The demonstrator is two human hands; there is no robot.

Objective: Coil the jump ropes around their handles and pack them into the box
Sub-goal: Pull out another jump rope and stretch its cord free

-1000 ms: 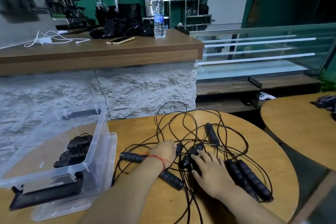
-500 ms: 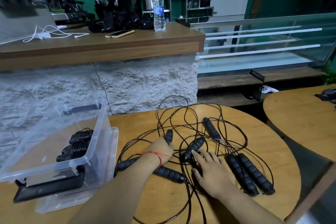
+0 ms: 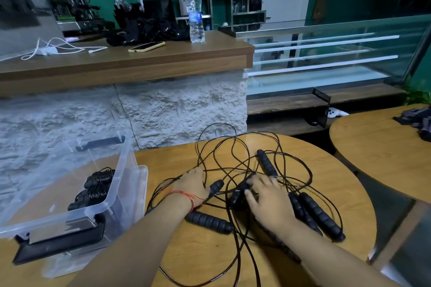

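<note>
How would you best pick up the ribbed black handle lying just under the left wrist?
Take the handle around its ribbed middle, coming straight down from above. It lies flat and slanted on the table, its top and long sides bare. The left forearm hides its left end, so the right half is freer.

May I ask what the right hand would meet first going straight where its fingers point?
The black handle just ahead of the right hand; the fingertips may already touch it, depth being unclear.

A water bottle stands on the counter; a phone lies at its eight o'clock, with a white charger cable farther toward nine.
</note>
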